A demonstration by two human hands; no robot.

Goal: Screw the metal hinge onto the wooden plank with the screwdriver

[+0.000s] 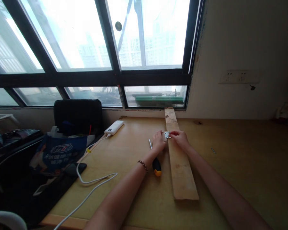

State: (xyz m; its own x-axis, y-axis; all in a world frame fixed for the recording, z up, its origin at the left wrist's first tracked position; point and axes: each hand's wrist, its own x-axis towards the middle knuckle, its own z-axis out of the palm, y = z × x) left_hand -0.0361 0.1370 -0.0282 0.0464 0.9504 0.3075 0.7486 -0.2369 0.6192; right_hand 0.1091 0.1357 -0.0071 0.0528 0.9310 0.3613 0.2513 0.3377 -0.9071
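A long wooden board point(181, 166) lies lengthwise on the table, its far end by the window. On its left edge sits a small silvery metal hinge point(167, 135). My left hand point(158, 142) is closed at the hinge's left side, beside a small tan patch whose kind I cannot make out. From the right, my right hand point(180, 138) pinches the hinge's other end with thumb and fingers, resting over the board. A screwdriver point(156, 166) with a black and orange handle lies left of the board, its shaft partly hidden by my left hand.
The wooden table point(134, 195) runs up to the window wall. A white power bank point(114, 127) with a white cable point(98, 182) is on the left. A small metal piece point(213, 150) lies at right. Beyond the left edge stand a black chair point(78, 111) and a blue bag point(60, 151).
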